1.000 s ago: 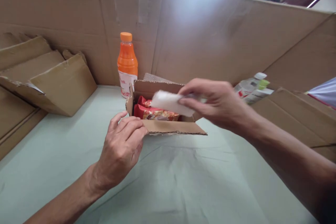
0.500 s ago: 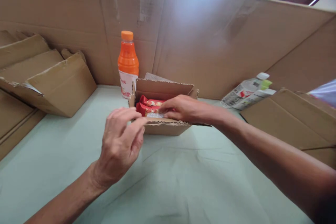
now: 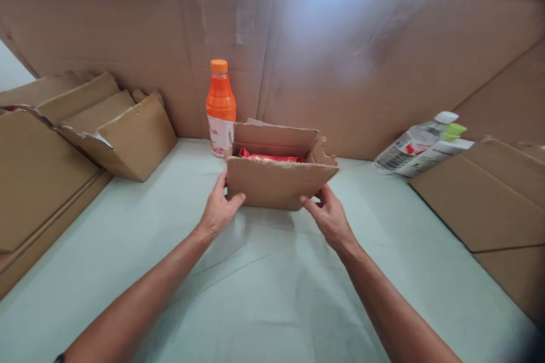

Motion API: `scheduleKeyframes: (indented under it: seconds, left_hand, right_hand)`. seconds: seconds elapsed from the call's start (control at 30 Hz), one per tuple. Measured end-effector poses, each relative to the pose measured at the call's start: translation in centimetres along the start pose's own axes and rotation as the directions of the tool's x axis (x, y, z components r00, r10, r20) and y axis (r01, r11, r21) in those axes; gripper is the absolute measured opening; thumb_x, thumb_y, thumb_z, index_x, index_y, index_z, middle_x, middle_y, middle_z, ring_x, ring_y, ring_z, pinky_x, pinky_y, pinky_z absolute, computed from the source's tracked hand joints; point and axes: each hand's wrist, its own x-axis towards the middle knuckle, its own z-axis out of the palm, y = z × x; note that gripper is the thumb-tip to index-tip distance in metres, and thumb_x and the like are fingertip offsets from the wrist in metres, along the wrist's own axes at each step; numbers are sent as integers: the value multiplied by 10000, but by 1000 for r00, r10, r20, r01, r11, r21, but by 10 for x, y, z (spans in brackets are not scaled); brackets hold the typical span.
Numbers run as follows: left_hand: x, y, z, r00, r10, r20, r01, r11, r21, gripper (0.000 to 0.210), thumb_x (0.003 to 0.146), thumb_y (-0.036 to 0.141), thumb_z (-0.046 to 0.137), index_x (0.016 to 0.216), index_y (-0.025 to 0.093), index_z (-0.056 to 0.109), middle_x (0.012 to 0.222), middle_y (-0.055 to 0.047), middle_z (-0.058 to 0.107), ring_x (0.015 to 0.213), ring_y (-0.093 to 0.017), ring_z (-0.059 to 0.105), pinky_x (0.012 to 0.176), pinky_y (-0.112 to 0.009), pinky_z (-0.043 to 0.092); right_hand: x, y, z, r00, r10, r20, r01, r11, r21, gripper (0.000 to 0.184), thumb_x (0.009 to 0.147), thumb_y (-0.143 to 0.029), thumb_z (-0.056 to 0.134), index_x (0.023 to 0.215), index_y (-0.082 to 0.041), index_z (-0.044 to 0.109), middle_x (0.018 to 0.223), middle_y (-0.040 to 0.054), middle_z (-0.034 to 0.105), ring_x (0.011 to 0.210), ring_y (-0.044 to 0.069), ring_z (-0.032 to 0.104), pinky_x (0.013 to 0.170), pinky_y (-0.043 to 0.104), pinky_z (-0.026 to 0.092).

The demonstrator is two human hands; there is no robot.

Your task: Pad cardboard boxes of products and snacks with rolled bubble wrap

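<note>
A small open cardboard box [image 3: 272, 184] stands on the pale green cloth in front of me, its flaps up. Red packets [image 3: 272, 157] show inside, mostly hidden behind the front wall. My left hand [image 3: 219, 204] grips the box's left end, thumb on the front face and fingers round the side. At the lower right corner, my right hand [image 3: 330, 215] holds the box the same way, its fingertips partly hidden behind it. Just behind the box's left end is a bottle of orange drink [image 3: 220, 108] with an orange cap.
Open cardboard boxes [image 3: 140, 142] stand at the left. On the right, a clear plastic bottle [image 3: 419, 139] leans beside another cardboard box [image 3: 494, 198]. A tall cardboard wall [image 3: 340, 68] closes off the back of the cloth-covered surface [image 3: 272, 295].
My right hand has come out of the box and moved to its right end. My left hand has closed on the left end. The front flap now stands upright. The view has shifted.
</note>
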Motion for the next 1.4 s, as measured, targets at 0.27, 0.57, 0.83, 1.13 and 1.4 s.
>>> scheduleKeyframes:
  seconds: [0.27,0.57,0.83,1.13,1.4]
  left_hand:
    - [-88,3,16,999,-2,39,2,1000,-16,838,732,276,695,1506,195,384,1549,-137,469,1399,-306,474,1156,-469,424]
    - [-191,-12,-125,711,-90,-698,141,990,15,725,797,422,718,1441,229,445,1410,-137,552,1329,-317,531,1181,-523,375]
    - [-196,-32,-163,570,-51,-820,49,998,-28,807,844,397,712,1549,290,336,1639,-107,333,1513,-339,324,1210,-545,353]
    - [-171,-33,-200,625,-115,-772,113,992,-56,803,878,419,664,1574,280,287,1666,-98,292,1531,-304,308,1232,-470,336]
    - [-205,-59,-166,705,-195,-682,212,975,-60,818,839,490,709,1532,275,333,1611,-158,368,1490,-397,360,1212,-642,288]
  right_hand:
    - [-54,-11,-42,990,70,-123,-63,996,56,518,724,-510,791,1173,-296,645,1213,55,703,1119,278,657,927,412,569]
    - [-13,-65,203,817,-302,492,116,921,371,518,835,-451,674,1286,-216,578,1270,96,670,1052,239,660,841,357,590]
    - [-55,-83,350,703,-381,600,134,900,415,738,821,-349,639,1502,-191,405,1574,173,372,1438,294,417,1069,452,516]
    - [-63,-81,380,598,-384,704,214,923,321,676,849,-252,602,1500,-175,437,1596,171,383,1441,270,436,1087,428,501]
    - [-107,-76,329,376,-513,772,597,771,221,362,874,-148,598,1223,-87,673,1382,157,647,1353,194,551,1237,340,298]
